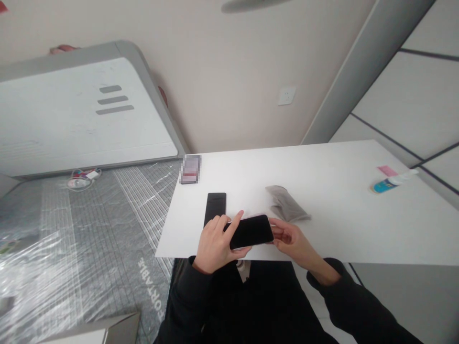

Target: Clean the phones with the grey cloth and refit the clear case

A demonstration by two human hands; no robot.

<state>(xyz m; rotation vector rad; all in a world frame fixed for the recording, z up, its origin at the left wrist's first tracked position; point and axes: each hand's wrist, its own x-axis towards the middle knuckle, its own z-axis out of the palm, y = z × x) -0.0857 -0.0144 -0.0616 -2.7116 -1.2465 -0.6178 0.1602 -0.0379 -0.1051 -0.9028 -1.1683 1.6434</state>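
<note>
A smartphone [252, 231] with a dark screen is held sideways between my two hands, just above the near edge of the white table. My left hand [219, 240] grips its left end, with the index finger along the top edge and the thumb at the bottom. At the other end, the fingers and thumb of my right hand [292, 240] close on the phone's right edge. Flat on the table behind my left hand lies a second dark phone [215, 206], its lower part covered by that hand. A crumpled grey cloth [287, 204] rests beyond my right hand.
At the table's [340, 215] far left corner lies a blurred-out flat item [191, 169]. A spray bottle [389, 184] with a blue label lies at the right near a pink slip [387, 170]. A wall stands behind; plastic-covered flooring [93, 248] is at left.
</note>
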